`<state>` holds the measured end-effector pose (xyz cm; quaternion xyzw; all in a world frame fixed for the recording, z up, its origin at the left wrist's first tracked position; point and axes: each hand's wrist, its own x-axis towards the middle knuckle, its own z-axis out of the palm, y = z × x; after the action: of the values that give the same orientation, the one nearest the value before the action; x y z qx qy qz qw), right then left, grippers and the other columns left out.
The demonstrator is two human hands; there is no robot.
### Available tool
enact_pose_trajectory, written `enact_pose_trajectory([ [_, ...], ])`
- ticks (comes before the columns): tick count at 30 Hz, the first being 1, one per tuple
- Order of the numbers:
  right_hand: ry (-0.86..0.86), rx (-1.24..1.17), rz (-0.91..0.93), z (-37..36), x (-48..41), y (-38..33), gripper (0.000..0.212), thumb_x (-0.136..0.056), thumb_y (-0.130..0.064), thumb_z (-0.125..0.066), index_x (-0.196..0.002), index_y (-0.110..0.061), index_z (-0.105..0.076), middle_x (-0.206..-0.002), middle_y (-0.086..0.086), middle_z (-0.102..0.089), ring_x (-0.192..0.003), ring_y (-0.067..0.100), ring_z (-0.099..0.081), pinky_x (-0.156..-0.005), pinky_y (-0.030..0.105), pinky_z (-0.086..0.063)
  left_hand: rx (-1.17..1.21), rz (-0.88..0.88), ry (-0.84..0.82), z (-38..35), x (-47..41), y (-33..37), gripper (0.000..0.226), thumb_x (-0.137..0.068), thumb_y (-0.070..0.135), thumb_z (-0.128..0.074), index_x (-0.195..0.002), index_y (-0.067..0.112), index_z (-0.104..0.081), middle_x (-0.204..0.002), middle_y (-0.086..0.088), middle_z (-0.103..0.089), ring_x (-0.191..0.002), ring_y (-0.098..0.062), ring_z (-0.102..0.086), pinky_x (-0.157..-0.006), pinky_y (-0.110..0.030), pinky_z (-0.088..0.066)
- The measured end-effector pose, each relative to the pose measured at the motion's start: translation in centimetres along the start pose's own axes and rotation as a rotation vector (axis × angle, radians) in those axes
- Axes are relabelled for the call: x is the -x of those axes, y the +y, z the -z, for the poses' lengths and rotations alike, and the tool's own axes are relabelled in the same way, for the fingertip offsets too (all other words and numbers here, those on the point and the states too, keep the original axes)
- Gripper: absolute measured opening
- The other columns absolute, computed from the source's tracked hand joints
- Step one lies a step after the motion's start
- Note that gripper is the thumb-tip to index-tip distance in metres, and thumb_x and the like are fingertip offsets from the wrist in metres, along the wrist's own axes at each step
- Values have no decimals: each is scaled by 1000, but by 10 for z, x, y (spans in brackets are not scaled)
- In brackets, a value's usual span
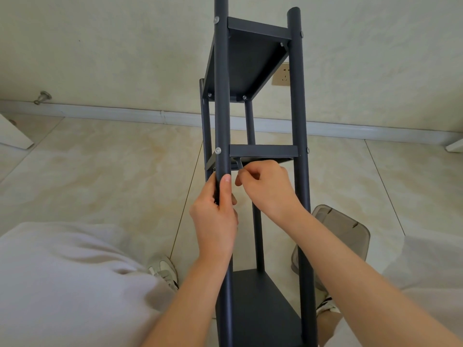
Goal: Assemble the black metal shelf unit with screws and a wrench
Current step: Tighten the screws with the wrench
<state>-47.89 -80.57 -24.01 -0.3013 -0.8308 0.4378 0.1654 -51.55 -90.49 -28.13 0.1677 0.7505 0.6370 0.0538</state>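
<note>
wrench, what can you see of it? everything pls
The wrench is a slim grey metal bar, mostly hidden. Only a short stretch shows, slanting up from the right hand, whose fingers pinch it, to the underside of the middle shelf, close to the post gripped by the left hand. Its tip is out of sight.

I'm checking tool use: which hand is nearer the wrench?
Right. The right hand holds the wrench under the middle shelf; the left hand grips the front pole beside it, not touching it.
</note>
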Motion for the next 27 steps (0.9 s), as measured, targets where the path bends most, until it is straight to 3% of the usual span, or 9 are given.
enact_pose_trajectory([
  [5,4,37,20,3,0,1,28,-97,-12,-51,-80,0,-70,-59,6,-57,-45,-2,-48,-46,7,-37,-4,-15,-2,-1,2,1,51,-91,60,-39,-102,20,-68,-62,4,-57,-48,-17,-55,-46,-31,-47],
  [12,35,6,21,3,-2,4,28,-97,-13,-54,-75,-8,-71,-48,-8,-50,-43,4,-46,-47,10,-36,0,-23,-14,-2,4,2,47,-92,57,-40,-103,21,-69,-62,6,-57,-47,-16,-54,-45,-33,-49],
  [17,44,-19,21,0,-5,9,34,-97,-19,-59,-70,0,-69,-64,13,-65,-57,24,-54,-56,23,-45,0,-27,-23,-3,5,3,49,-90,60,-39,-102,23,-69,-62,6,-57,-48,-16,-55,-46,-31,-47],
  [20,65,-16,33,-4,-7,11,35,-96,-16,-60,-66,0,-67,-63,8,-67,-55,13,-58,-52,14,-42,2,-25,-30,-3,5,3,48,-91,59,-40,-103,22,-70,-61,5,-56,-50,-16,-55,-48,-32,-48],
  [24,112,-32,94,-12,-7,15,36,-96,-12,-61,-60,-10,-61,-50,-13,-50,-51,-6,-54,-54,7,-38,6,-32,-33,-3,6,3,49,-91,58,-40,-96,18,-68,-62,5,-57,-47,-15,-55,-47,-27,-45],
  [27,167,-14,148,-19,-8,18,37,-96,-11,-60,-59,-6,-59,-50,-10,-47,-48,3,-48,-53,10,-38,13,-28,-34,-3,7,3,47,-92,57,-41,-90,18,-66,-61,5,-56,-44,-13,-53,-44,-22,-43],
])
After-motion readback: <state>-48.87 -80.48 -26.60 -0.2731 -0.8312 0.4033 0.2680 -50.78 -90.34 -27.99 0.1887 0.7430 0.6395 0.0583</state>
